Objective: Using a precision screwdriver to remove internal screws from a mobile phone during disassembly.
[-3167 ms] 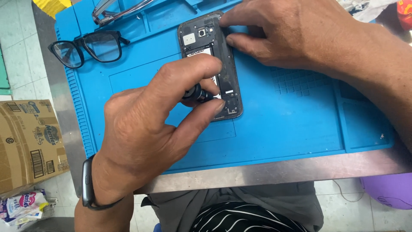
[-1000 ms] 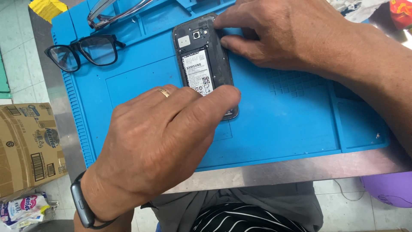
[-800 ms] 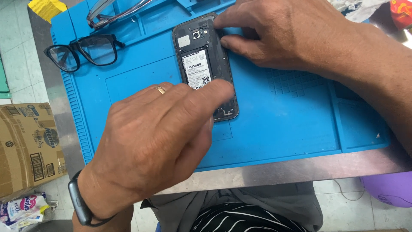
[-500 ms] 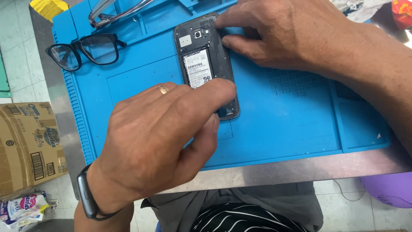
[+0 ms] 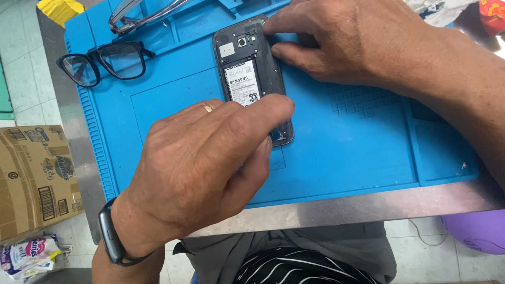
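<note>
A dark phone with its back cover off lies lengthwise on a blue work mat, its battery label and camera showing. My left hand, with a ring and a black wristband, curls over the phone's lower end. Its index finger lies across the body and its thumb is tucked underneath. Anything under the palm is hidden. My right hand presses its fingertips against the phone's upper right edge and holds it in place.
Black-framed glasses lie at the mat's left, and a metal-framed pair sits at its top edge. The mat rests on a steel table. A cardboard box and a packet are on the floor at left, a purple object at lower right.
Three seconds ago my left fingertips held a small dark piece over the phone's middle. That hand has since rolled over the lower end, hiding it. In the last second little moved.
</note>
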